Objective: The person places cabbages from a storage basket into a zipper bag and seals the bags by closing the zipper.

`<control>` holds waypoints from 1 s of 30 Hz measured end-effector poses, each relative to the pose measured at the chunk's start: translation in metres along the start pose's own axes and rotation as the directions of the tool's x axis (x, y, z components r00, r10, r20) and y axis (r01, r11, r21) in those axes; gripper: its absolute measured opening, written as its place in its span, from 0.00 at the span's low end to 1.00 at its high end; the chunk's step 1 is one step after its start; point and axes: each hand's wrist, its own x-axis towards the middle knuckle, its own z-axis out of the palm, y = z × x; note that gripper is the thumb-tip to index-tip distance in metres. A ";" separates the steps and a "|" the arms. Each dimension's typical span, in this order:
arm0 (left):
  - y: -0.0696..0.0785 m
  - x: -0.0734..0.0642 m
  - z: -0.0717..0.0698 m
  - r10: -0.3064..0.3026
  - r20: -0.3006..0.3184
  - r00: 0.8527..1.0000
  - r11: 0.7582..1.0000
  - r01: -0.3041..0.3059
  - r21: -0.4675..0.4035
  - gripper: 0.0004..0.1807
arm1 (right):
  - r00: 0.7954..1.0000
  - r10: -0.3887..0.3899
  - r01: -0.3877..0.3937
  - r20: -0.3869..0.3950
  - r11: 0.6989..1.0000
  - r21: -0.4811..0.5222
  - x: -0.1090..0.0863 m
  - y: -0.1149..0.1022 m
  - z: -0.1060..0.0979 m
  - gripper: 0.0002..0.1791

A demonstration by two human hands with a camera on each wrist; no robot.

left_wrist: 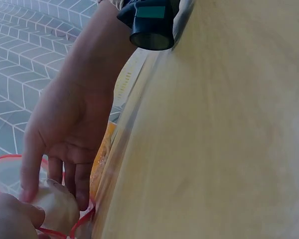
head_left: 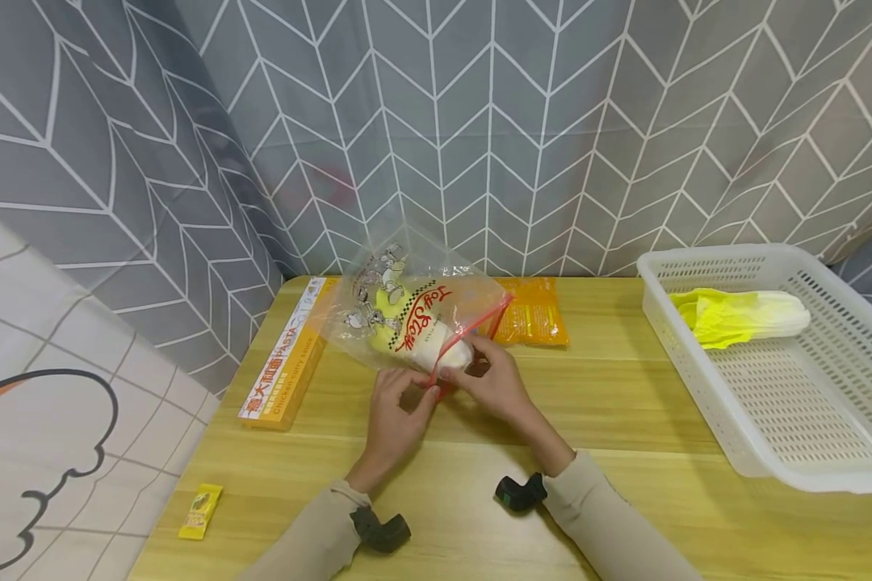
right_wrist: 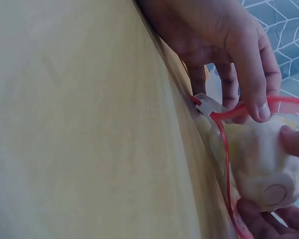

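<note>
The clear bag [head_left: 421,311] holds a cabbage [right_wrist: 261,159], the right hand [head_left: 501,383] pinching the bag's red rim [right_wrist: 291,103] while the left hand [head_left: 398,411] grips the cabbage.

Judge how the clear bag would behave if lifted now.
The bag is probably floppy, being thin and creased. It would likely sag toward the cabbage, the bulky load inside. The cabbage may slide out if tipped, since the red rim gapes around its white end.

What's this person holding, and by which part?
The left grip and right grip hold a clear printed bag by its red-edged opening.
</note>
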 end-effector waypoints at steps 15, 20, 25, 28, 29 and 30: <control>0.000 0.001 -0.002 -0.041 0.019 0.999 0.999 0.041 -0.003 0.06 | 0.987 0.050 -0.019 -0.151 0.980 0.196 -0.002 -0.016 0.001 0.23; -0.002 0.001 -0.004 -0.088 0.008 0.996 0.996 0.088 -0.008 0.05 | 0.990 0.033 -0.013 -0.134 0.989 0.149 -0.002 -0.009 0.008 0.22; -0.004 0.000 -0.002 -0.135 0.009 0.991 0.990 0.135 -0.043 0.05 | 0.990 0.097 -0.079 -0.101 0.983 0.168 -0.001 -0.003 0.012 0.21; -0.004 -0.001 -0.001 -0.159 0.023 0.987 0.985 0.160 -0.060 0.05 | 0.988 0.125 -0.106 -0.094 0.977 0.185 0.000 -0.002 0.013 0.20; -0.004 -0.001 -0.001 -0.166 0.027 0.986 0.984 0.168 -0.068 0.05 | 0.988 0.127 -0.109 -0.085 0.976 0.190 0.000 -0.002 0.013 0.21; -0.004 -0.001 -0.001 -0.174 0.029 0.984 0.982 0.175 -0.072 0.05 | 0.989 0.125 -0.109 -0.077 0.976 0.187 0.000 -0.002 0.014 0.22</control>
